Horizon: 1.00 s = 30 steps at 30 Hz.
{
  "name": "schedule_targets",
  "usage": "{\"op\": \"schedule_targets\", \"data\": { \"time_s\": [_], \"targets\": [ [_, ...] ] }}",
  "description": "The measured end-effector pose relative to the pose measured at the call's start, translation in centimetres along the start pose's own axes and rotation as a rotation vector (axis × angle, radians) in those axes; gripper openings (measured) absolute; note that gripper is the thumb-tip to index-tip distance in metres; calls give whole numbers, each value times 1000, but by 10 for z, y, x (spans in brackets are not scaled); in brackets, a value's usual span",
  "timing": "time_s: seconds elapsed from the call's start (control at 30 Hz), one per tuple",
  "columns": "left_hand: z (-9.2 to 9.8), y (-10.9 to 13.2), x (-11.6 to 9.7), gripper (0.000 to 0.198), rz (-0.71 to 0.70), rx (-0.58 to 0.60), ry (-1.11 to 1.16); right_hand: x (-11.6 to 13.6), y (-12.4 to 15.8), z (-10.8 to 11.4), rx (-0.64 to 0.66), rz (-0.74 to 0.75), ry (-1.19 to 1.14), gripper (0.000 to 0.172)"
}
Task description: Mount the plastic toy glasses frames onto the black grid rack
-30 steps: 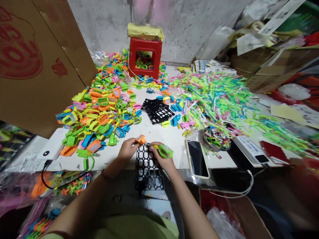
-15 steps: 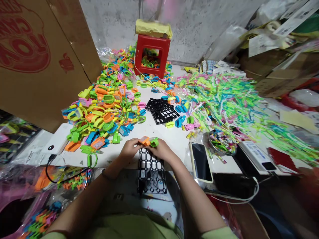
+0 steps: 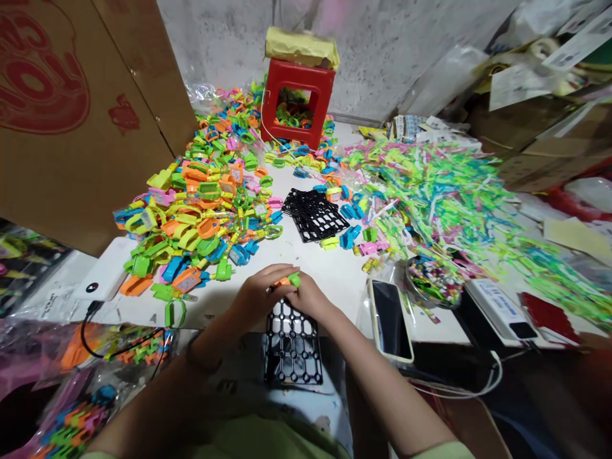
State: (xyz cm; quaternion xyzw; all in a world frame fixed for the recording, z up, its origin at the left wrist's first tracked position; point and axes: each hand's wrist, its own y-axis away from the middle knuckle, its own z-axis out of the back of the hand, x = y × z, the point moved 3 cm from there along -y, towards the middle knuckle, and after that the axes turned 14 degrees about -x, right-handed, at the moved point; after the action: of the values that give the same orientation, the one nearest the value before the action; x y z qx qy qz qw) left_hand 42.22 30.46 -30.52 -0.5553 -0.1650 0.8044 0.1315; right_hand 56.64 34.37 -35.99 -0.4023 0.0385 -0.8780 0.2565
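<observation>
My left hand (image 3: 258, 296) is closed, its fingers bent over a small orange plastic toy piece (image 3: 283, 282) that is mostly covered. Close against it, my right hand (image 3: 310, 294) grips a bright green plastic toy piece (image 3: 294, 279). The two pieces sit side by side at the top end of a black plastic grid (image 3: 292, 347), which hangs over the table's front edge above my lap. The fingertips hide where the pieces meet the grid.
A heap of colourful plastic pieces (image 3: 205, 210) lies left. Black grids (image 3: 315, 213) are stacked mid-table. Thin green and pink strips (image 3: 430, 185) spread right, near a bowl of small parts (image 3: 435, 280) and a phone (image 3: 391, 319). A red stool (image 3: 299, 76) stands behind.
My left hand has moved right and over the orange piece, covering more of it. My right hand stays by the green piece. The whole view has shifted slightly.
</observation>
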Motion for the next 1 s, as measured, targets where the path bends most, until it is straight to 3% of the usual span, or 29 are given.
{"op": "schedule_targets", "data": {
  "time_s": [0.2, 0.33, 0.43, 0.57, 0.67, 0.73, 0.87, 1.0],
  "targets": [
    [-4, 0, -5, 31, -36, 34, -152, 10, 3, -5, 7, 2, -3, 21],
    [16, 6, -2, 31, -90, 28, -186, 30, 0, -4, 42, 30, -50, 24],
    [42, 13, 5, 34, -97, 21, -187, 38, -28, -2, 128, -21, -145, 26],
    [66, 18, 10, 36, -10, 15, -210, 35, -84, -9, -75, -176, -1, 30],
    [72, 18, 11, 38, 64, 49, -206, 38, -99, -22, -124, -197, 79, 26],
    [74, 19, 10, 38, 105, 75, -187, 41, -89, -20, -159, -211, 139, 23],
    [73, 21, 10, 37, 119, 79, -149, 48, -37, 4, -171, -219, 298, 24],
    [67, 23, 10, 41, 84, 21, -155, 60, 8, 19, 122, -15, 574, 25]
  ]
}}
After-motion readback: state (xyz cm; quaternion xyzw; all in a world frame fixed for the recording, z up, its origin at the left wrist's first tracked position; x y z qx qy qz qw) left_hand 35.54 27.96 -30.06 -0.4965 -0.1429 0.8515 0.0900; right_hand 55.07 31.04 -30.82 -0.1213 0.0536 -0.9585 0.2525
